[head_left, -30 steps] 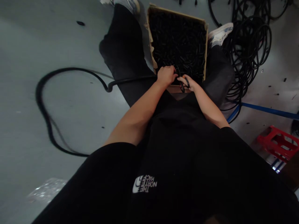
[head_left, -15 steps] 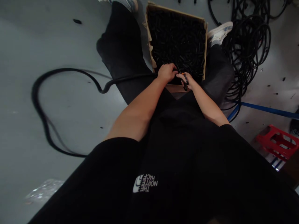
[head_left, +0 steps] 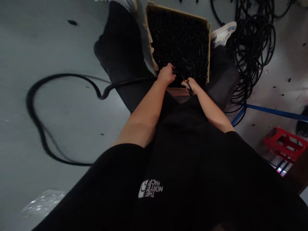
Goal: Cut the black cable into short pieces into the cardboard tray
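Visibly, left fingers (head_left: 171, 66) grip hose (head_left: 134, 82), right fingers (head_left: 184, 83) scissors (head_left: 190, 92); shirt (head_left: 187, 160) reads "THE NORTH".

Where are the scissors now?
Head view: the scissors are in the right hand, at the near edge of the box, right of the left hand.

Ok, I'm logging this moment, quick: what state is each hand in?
Left hand: closed, holding the black tube.
Right hand: closed, holding the scissors by the handles.

Grey floor (head_left: 19, 64), red stool (head_left: 271, 142), dim light
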Demonstrator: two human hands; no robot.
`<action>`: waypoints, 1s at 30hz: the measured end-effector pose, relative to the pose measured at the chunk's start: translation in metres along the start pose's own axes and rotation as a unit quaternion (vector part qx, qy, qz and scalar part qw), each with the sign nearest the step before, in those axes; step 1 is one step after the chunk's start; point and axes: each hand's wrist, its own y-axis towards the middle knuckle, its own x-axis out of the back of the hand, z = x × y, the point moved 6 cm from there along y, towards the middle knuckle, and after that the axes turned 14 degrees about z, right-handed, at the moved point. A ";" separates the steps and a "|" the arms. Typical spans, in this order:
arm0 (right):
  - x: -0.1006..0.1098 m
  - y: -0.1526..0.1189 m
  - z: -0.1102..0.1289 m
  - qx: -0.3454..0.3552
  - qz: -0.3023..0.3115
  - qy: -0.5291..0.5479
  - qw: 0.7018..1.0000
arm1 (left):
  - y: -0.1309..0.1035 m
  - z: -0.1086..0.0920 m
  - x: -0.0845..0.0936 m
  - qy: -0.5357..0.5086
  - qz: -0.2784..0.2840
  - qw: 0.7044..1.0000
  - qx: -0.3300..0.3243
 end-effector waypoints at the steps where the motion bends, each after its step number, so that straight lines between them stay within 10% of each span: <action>1: 0.002 -0.002 -0.003 -0.006 -0.023 -0.003 1.000 | -0.003 0.001 0.001 -0.013 0.004 1.000 -0.001; 10: -0.006 -0.010 0.000 0.024 -0.003 -0.015 1.000 | -0.010 -0.011 0.006 -0.036 -0.012 0.997 -0.067; 19: -0.006 -0.016 0.011 0.048 -0.006 0.040 0.998 | -0.031 -0.005 0.020 0.074 0.003 0.997 -0.001; 30: 0.000 -0.016 0.013 0.049 0.008 0.072 0.996 | -0.042 -0.035 -0.001 0.090 0.000 0.994 -0.068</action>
